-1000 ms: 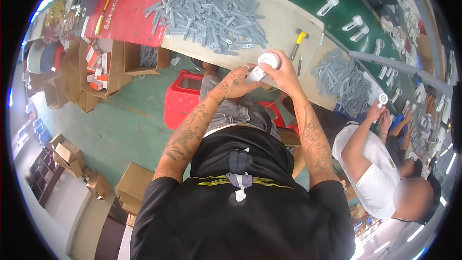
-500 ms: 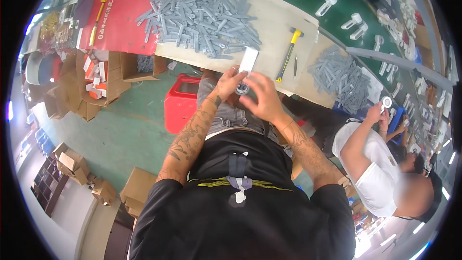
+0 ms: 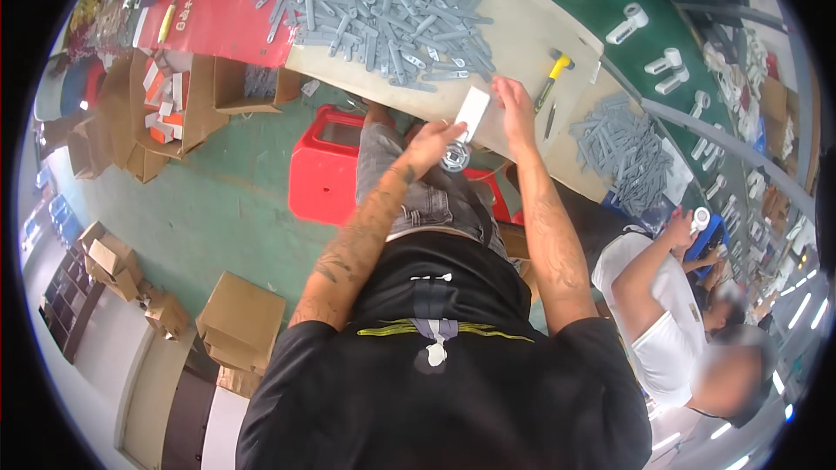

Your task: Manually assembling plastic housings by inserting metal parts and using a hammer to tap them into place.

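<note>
My left hand is closed on a white handheld device that has a flat handle and a dark-and-silver round ring at its lower end. The device is held over my lap at the table's front edge. Just right of its handle, my right hand is raised with fingers extended and slightly bent. It appears apart from the device, and nothing shows in it. Beyond both hands, a large pile of grey plastic strips covers the table.
A yellow-and-black hammer and a thin dark tool lie on the table. More grey strips are heaped at right. White devices sit on the green conveyor. A co-worker, red stool and cardboard boxes stand nearby.
My right hand has left the ring end and moved up and right, past the handle. My left hand still holds the device, now more tilted. The view has shifted.
</note>
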Demonstrator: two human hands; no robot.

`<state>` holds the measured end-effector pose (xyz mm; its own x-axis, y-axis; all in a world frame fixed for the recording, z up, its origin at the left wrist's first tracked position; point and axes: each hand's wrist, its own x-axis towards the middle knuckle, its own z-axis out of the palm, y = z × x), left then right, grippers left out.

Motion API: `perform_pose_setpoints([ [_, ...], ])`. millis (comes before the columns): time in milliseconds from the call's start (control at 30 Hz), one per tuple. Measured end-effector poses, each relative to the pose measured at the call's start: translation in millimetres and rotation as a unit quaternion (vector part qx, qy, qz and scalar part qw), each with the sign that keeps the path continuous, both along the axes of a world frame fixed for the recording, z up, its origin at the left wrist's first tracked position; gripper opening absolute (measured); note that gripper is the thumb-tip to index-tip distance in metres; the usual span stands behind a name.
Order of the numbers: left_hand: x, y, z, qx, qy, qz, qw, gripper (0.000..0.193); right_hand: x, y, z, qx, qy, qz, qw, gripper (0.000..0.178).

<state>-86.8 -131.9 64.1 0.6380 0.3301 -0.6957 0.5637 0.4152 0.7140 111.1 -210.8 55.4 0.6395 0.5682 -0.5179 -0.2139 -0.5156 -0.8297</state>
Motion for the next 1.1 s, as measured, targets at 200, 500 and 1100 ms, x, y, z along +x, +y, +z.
perform_pose_setpoints([
  [200,-24,57,67,-0.463,-0.191,-0.041,0.865,0.065,-17,-4,136,0.2,0.285,0.105,0.932,0.056],
  [500,-10,55,156,-0.204,-0.296,0.195,0.912,0.057,-63,0,190,0.217,0.097,-0.032,0.971,0.026],
  [1100,21,37,197,-0.027,-0.227,0.224,0.947,0.046,-43,-6,233,0.164,0.134,0.084,0.974,0.031],
])
